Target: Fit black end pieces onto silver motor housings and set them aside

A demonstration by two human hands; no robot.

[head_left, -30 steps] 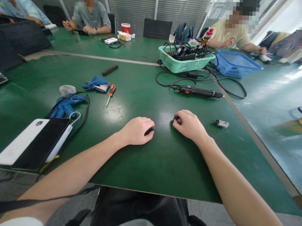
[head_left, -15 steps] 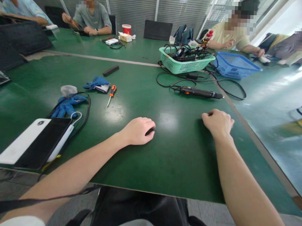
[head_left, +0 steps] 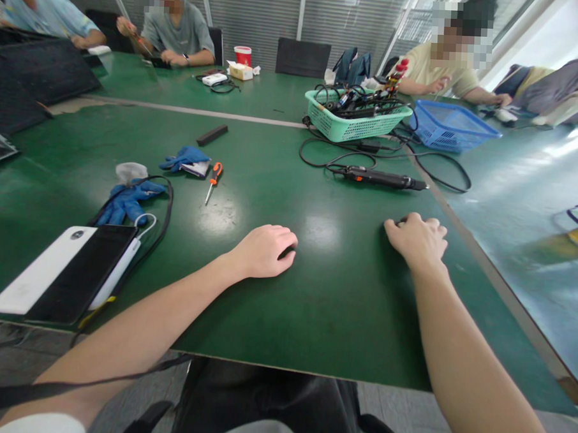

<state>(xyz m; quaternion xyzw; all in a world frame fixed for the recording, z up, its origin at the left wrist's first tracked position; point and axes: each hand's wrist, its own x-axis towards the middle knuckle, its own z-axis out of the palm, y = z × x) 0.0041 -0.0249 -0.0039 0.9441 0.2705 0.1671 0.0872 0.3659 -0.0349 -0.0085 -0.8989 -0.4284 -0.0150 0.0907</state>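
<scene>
A small piece [head_left: 402,222], mostly covered, was seen between the thumb and forefinger of the right hand [head_left: 418,239], on the far, inner side of that hand. It was placed on or just over the right part of the green table [head_left: 332,314], near the pale strip [head_left: 488,266] along the right edge. The right hand was by far the nearer one; the left hand [head_left: 267,250] was set well apart, toward the middle of the near edge. The right hand was turned palm down, its fingers bent and slightly parted around the piece; whether a grip had been closed could not be told. The left hand was curled, its thumb held below the fingers, and whether anything was held in the dark hollow could not be told.

The direction and long axis of the piece could not be read, since too much of it was hidden. Beyond the right hand, a black power driver [head_left: 384,178] was laid nearly parallel to the near edge, its tip pointed at the right edge. Beyond the left hand and toward the left edge, an orange-handled screwdriver [head_left: 214,182] was laid with its tip pointed at the near edge.
</scene>
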